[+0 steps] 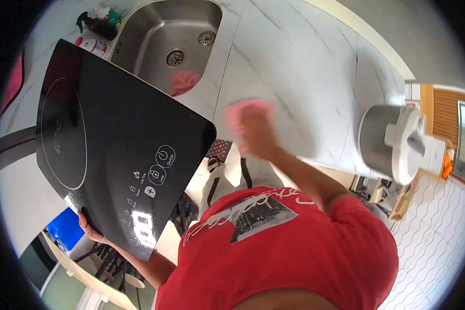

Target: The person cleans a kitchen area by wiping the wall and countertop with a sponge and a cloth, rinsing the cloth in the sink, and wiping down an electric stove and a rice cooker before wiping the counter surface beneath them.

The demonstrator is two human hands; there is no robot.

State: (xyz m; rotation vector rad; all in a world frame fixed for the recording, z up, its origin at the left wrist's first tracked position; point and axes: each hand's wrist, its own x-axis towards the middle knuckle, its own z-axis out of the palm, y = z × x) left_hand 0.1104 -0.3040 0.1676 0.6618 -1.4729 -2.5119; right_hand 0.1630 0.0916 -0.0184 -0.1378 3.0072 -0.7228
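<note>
A black glass cooktop panel [108,139] is tilted up on the left, its printed touch symbols near the lower right side. My left hand [90,227] grips its lower left edge, the fingers partly hidden behind it. On the white marble-patterned counter [294,67], near its front edge, my right hand [256,129] presses on a pink cloth [235,111]; both are blurred. A second pink cloth [184,82] lies crumpled at the near end of the steel sink [160,31].
Behind the panel, a dark spray bottle [102,27] and a red-capped white container [92,45] stand left of the sink. A white and grey appliance [390,142] sits at the counter's right end. A blue object [66,229] is at lower left.
</note>
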